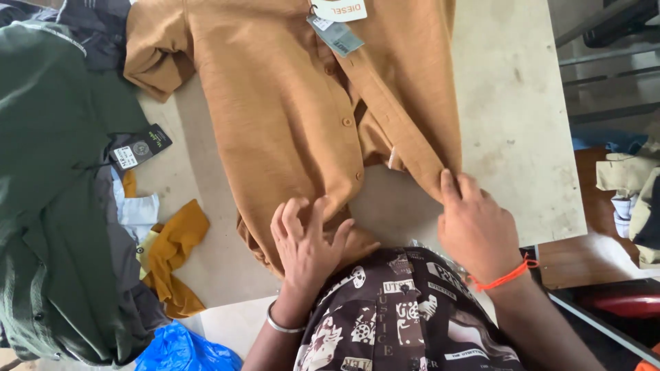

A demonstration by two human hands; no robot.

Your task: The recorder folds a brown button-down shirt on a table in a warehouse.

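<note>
A tan button shirt lies flat on the worktop, collar far away, bottom edge near. The left hand presses it with spread fingers; the right hand pinches its edge.

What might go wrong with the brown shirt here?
The brown shirt lies open and buttoned only partway, so its hem could bunch under the left hand. The right hand pinches only the other hem edge, so a pull might leave the front crooked. The hanging tags near the collar could get caught in a fold.
</note>
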